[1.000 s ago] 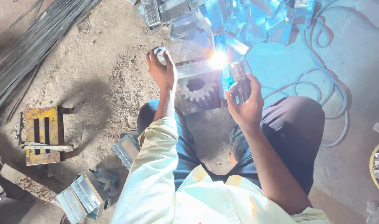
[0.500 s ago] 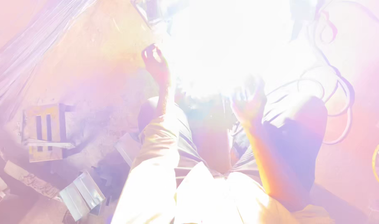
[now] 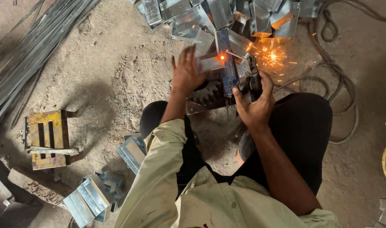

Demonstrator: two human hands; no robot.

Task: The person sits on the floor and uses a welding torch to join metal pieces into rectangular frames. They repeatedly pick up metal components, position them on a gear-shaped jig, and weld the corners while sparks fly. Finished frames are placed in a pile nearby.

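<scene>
Far left: bundle of long steel strips (image 3: 28,55) laid diagonally on the dirt floor (image 3: 117,84). Below it, a yellow slotted steel block (image 3: 47,137) with a loose flat bar across its lower part. Lower left: folded sheet-metal channel pieces (image 3: 89,196) lying in a loose cluster, with one more channel (image 3: 133,152) just beside the left knee; no weld marks discernible on these from this view. Centre: left hand (image 3: 186,74) open, fingers spread, palm pressed down on a short folded metal piece (image 3: 210,63) to keep it seated against an upright blue-grey steel bar (image 3: 226,63). Glowing orange spot at the joint between the two, judged a fresh tack just laid and not yet cooled. Beneath the workpiece, a large toothed gear (image 3: 207,95) serving as a support. Right of centre: right hand (image 3: 254,105) clenched around a welding electrode holder (image 3: 248,78), tip raised close to the joint; arc apparently off at this instant. Further right: shower of sparks (image 3: 271,55) falling on the ground beside the heap. Top: heap of similar folded channels (image 3: 226,14), touching and overlapping. Right: welding cable (image 3: 328,67) looped on the floor beyond the right knee. Progress estimate: one tack placed on the current piece, remaining seam and any cleaning apparently outstanding; share of finished pieces in either pile impossible to tell.
</scene>
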